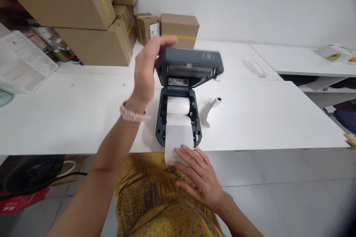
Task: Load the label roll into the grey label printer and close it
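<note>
A dark grey label printer (160,118) stands on the white table with its lid (191,55) raised at a slant. My left hand (147,68) grips the lid's left side, fingers over its top edge and thumb hidden. Inside the body sits a white label roll (178,105). From it a label strip (178,139) runs forward, out past the printer's front and over the table edge. My right hand (198,176) rests on the strip's hanging end, its fingers stretched out flat across the paper.
Right of the printer lies a small paper roll core (216,102) with a torn backing piece trailing from it. Cardboard boxes (96,44) are stacked at the back left. A bag with printed sheets (25,59) sits far left. Wrapped label rolls (333,53) lie far right.
</note>
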Motion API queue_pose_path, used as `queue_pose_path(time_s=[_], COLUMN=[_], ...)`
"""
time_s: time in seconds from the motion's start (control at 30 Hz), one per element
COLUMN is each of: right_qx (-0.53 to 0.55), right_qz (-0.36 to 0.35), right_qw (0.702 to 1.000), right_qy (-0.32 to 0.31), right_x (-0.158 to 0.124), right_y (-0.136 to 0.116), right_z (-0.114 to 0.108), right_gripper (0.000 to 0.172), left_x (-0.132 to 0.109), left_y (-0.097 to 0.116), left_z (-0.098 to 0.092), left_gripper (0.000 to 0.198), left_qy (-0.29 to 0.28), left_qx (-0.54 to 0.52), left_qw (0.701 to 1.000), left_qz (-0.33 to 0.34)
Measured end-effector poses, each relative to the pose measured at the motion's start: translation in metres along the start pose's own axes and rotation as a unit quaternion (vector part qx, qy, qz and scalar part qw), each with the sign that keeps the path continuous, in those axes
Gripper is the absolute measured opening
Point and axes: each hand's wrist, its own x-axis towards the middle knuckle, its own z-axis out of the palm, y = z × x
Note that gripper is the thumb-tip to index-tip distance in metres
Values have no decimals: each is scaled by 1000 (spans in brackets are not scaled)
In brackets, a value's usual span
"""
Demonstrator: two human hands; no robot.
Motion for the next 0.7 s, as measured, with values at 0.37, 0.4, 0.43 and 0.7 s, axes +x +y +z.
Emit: queue_pose_path(time_s=[0.37,0.4,0.43,0.7], right_qx=[100,118,131,32], right_qz=[22,28,33,82], right_qw=[994,991,986,933], right_qy=[41,65,94,349], right_x=[-21,-20,-18,22], right_y=[-10,-11,-12,9], right_z=[13,11,8,13], right_gripper=[18,16,15,37], left_x=[-160,-163,-166,-187], left_y=[18,14,11,0], left_z=[5,4,4,12], left_gripper=[24,24,23,24], left_qy=[-31,-28,-26,10], left_qx=[275,279,278,264], left_qw=[954,951,950,957], left_qz=[111,128,139,120])
